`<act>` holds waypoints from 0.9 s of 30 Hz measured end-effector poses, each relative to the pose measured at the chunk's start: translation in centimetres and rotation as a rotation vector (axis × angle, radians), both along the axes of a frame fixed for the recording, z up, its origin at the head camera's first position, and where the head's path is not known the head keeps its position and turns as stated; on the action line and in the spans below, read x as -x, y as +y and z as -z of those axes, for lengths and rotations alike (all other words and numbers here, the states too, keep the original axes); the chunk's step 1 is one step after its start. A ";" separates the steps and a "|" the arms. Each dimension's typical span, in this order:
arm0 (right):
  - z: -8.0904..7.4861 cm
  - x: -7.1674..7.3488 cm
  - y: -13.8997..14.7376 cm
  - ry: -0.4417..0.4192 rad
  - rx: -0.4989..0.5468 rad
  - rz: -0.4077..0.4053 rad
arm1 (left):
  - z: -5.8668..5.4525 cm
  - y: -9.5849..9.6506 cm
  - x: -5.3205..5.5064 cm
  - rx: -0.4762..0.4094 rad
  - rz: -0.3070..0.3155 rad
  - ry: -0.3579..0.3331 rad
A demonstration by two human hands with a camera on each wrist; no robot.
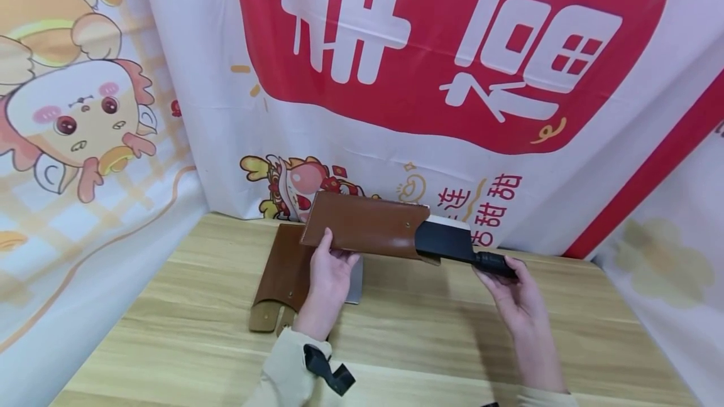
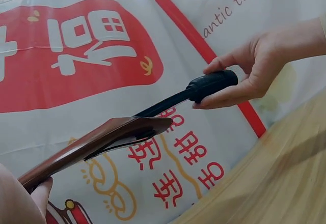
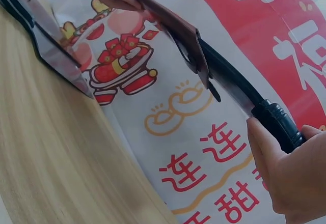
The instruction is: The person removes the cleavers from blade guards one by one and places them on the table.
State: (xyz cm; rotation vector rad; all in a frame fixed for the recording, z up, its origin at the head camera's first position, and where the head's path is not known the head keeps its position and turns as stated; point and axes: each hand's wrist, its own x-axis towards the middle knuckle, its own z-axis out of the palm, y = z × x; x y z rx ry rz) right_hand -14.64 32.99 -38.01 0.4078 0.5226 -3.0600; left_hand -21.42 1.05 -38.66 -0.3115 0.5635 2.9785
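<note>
A brown leather sheath [image 1: 362, 223] is held up above the table, with a cleaver [image 1: 444, 240] partly inside it. The cleaver's black blade and bright edge show between the sheath's mouth and the handle. My left hand [image 1: 328, 276] grips the sheath near its closed end, thumb on the near face. At the other end my right hand [image 1: 519, 300] holds the black handle [image 2: 213, 85] between thumb and fingers. In the right wrist view the sheath [image 3: 175, 25] is seen nearly edge-on. The rest of the blade is hidden in the leather.
A second brown sheath [image 1: 279, 269] lies on the wooden table [image 1: 430, 331], behind my left hand. Beside it a grey blade [image 1: 355, 278] pokes out, partly covered by the hand. Printed cloth [image 1: 339, 118] hangs at the table's back edge and both sides.
</note>
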 end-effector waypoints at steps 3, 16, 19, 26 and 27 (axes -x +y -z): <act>0.1 0.0 0.5 0.028 0.046 0.003 | -0.1 -0.6 0.2 -0.009 -0.006 -0.003; 0.0 -1.0 3.2 0.084 0.113 0.038 | -0.6 -3.1 0.7 0.060 -0.042 -0.041; 0.0 -1.2 3.6 0.113 0.140 0.044 | -0.6 -3.4 0.8 0.046 -0.046 -0.043; 0.3 -1.5 5.0 0.101 0.233 0.079 | -0.5 -3.9 1.0 0.066 -0.050 -0.051; 0.3 -1.5 5.1 0.091 0.245 0.086 | -0.5 -3.9 1.0 0.071 -0.047 -0.053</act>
